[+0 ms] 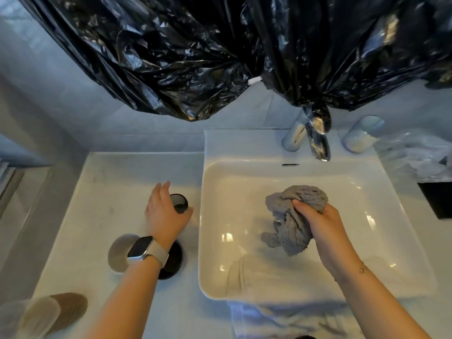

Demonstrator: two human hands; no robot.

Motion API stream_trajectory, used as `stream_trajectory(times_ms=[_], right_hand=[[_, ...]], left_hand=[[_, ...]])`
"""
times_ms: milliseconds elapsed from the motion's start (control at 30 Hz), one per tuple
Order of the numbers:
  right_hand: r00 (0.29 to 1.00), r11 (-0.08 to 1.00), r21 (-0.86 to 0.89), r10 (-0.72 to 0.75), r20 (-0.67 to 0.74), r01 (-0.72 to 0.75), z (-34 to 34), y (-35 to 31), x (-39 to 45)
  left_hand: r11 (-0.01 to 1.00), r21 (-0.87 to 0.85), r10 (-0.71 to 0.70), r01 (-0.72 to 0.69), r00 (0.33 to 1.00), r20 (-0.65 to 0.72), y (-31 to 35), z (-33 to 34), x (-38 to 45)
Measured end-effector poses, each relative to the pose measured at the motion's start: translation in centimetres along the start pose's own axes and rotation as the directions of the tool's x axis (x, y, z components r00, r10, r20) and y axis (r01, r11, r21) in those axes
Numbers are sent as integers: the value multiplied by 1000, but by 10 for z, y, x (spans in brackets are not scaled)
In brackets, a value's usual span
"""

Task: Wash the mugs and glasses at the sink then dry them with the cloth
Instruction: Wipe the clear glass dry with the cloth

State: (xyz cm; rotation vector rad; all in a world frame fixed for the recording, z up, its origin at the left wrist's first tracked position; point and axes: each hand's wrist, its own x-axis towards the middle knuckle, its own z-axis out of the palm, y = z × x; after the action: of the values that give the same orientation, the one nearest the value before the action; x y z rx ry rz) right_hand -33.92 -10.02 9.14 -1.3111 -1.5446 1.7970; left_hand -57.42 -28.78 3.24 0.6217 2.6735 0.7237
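My left hand (163, 212) arches over a small dark glass (180, 203) standing on the white counter left of the sink, thumb on its near right side and fingers round its far left side. Over the white sink basin (367, 216), my right hand (320, 223) grips a bunched grey cloth (291, 223), which hangs down from the fist. A pale mug (118, 253) and a dark mug (174, 259) stand on the counter, partly hidden under my left wrist. Two ribbed glasses (41, 316) lie at the bottom left corner.
Black plastic sheeting (195, 57) hangs over the wall behind and drapes onto the tap (319, 145). A white tumbler (362, 137) stands at the sink's back right, with crumpled clear plastic (415, 155) beside it. A white towel (281, 319) lies at the sink's front edge.
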Motion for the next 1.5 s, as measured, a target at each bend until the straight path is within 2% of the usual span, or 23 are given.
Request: stream_trajectory(times_ms=[133,233,367,433,533,600,700,800,933,1000,1100,1200,1367,1500], right_hand=[[997,999,34,-26,-67,28,-52,-7,-6],[993,995,99,-14,-118,26,-101,-14,-6],[985,984,175,5,-173,26,-158,-24,6],[987,976,217,6,-160,29,-181,-27,18],[994,959,285,22,-110,10,-207,-26,39],[997,946,322,52,-55,-32,-221,-23,53],[994,924,370,109,-10,-98,-236,-17,74],[986,887,436,167,5,-152,-243,-13,90],[978,867,455,204,53,-205,-246,-12,99],[978,879,432,203,45,-202,-246,-11,102],[979,897,398,204,21,-195,-242,-10,100],[979,887,416,200,42,-199,-237,-7,91],[979,846,492,185,87,-203,-228,2,66],[976,788,576,179,123,-217,-219,5,44]], left_hand=[[984,-72,152,-164,977,-148,69,-5,-48],[948,-167,258,-270,962,-91,128,11,-86],[882,-243,418,-404,909,3,202,52,-108],[867,-329,422,-375,903,81,239,78,-105],[852,-483,338,-203,917,210,289,119,-85],[842,-525,295,-124,921,255,316,149,-66],[846,-529,227,-71,945,236,349,187,-36],[856,-498,235,-141,963,131,371,214,-2],[828,-539,271,-155,952,142,386,240,33],[829,-519,305,-208,946,108,386,250,43],[816,-507,343,-277,938,40,383,255,46],[791,-538,364,-292,931,30,372,243,31],[725,-640,424,-255,897,122,314,196,-25],[705,-697,390,-134,894,223,259,152,-80]])
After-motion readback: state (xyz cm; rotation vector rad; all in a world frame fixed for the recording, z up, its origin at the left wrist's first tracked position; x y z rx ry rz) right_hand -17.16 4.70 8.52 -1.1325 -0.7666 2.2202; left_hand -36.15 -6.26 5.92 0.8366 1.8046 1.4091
